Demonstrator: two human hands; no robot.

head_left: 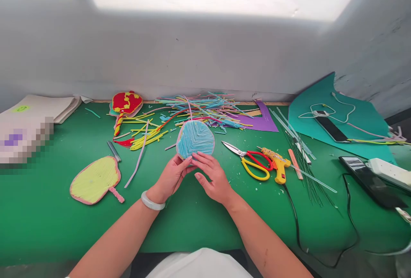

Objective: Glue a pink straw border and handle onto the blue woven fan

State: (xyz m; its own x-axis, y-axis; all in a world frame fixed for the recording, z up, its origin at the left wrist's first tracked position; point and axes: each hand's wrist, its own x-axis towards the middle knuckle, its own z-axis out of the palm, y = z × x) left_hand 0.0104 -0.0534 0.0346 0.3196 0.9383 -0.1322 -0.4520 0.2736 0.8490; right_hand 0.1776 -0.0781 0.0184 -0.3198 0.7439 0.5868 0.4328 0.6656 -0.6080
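A round panel covered with rows of blue pipe cleaners and edged in pink (195, 137) is raised in front of me above the table. My left hand (175, 175) pinches its lower edge between thumb and fingers. A thin dark wire seems to run down beside that hand. My right hand (212, 179) rests its outstretched fingers along the panel's lower right edge, thumb held apart and touching nothing visible. To the left lies a yellow-green fan-shaped piece with pink edging (96, 179) and a short pink twisted handle. The panel's back is hidden.
Loose pipe cleaners (199, 109) are heaped against the wall. Scissors (250, 160) and a yellow hot glue gun (276, 162) lie right, its cord trailing forward. Green wires (311, 184), a phone (369, 179) and a power strip (390, 173) are beyond. A red fan (126, 102) lies back left.
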